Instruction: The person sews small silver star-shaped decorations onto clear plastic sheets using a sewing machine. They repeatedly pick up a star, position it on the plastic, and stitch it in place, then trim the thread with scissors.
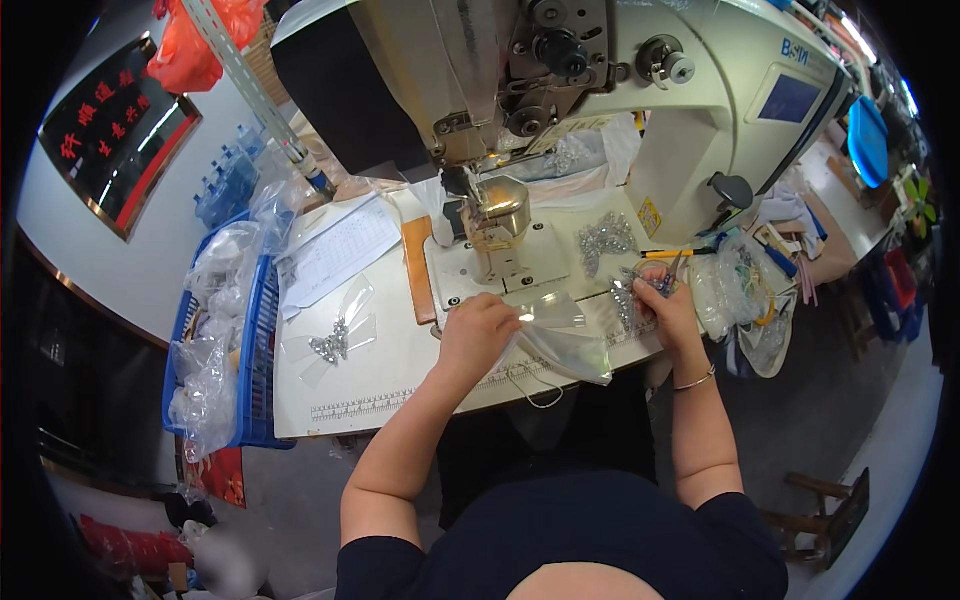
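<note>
My left hand (478, 332) is closed, its thumb and fingers pinching a clear plastic strip (568, 345) in front of the sewing machine (690, 130). The strip fans out to the right across the table's near edge. My right hand (670, 308) is closed around small scissors (674, 268), whose blades point up and away. A sparkling rhinestone piece (622, 302) lies by its fingertips; whether they grip it I cannot tell. Farther off, a larger heap of rhinestone pieces (606, 240) rests on the white table beside the needle plate (535, 258).
At left, another rhinestone piece with clear strips (330, 345) lies by a printed sheet (345, 250). A blue basket (262, 350) of plastic bags stands against the table. A ruler (385, 402) runs along the near edge. Plastic-wrapped items (735, 285) and an orange pen (670, 254) sit right.
</note>
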`<state>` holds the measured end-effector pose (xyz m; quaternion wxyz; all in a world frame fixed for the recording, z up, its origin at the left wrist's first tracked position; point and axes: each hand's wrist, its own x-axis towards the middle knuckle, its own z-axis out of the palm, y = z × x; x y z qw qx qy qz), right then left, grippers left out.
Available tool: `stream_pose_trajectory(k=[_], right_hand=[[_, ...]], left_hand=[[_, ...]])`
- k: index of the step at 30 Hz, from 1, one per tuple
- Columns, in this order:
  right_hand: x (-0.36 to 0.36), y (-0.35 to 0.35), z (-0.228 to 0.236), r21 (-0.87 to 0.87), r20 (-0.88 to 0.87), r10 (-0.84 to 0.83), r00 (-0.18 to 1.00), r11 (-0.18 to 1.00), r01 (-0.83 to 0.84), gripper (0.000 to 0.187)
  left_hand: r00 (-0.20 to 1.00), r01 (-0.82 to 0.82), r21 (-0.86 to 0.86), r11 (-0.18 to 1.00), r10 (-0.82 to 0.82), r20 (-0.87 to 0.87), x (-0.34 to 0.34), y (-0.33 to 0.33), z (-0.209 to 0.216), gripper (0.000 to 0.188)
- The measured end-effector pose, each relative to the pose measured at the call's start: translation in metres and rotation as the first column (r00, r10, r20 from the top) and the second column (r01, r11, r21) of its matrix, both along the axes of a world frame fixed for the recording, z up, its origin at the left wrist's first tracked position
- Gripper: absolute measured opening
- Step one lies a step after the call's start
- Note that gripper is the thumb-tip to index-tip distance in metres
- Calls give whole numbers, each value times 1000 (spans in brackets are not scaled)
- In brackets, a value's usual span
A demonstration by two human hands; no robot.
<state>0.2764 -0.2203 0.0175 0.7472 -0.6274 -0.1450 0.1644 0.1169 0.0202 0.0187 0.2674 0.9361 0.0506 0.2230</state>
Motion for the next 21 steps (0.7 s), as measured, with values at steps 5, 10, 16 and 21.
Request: stream_pose_trajectory(k=[5, 10, 16, 21], right_hand=[[1, -4, -12, 67, -75, -14, 997, 998, 19, 19], [-3, -4, -12, 97, -80, -22, 997, 995, 30, 18], [1, -10, -19, 224, -170, 12, 985, 974, 27, 16], [1, -10, -22, 231, -178, 12, 984, 973, 30, 16]], left_hand=[[999, 22, -95, 995, -27, -44, 9, 12, 8, 29], [986, 24, -149, 989, -48, -161, 13, 15, 12, 29], [1000, -10, -182, 983, 8, -12, 7, 12, 5, 27], [997, 13, -127, 992, -3, 76, 3, 9, 1, 24]])
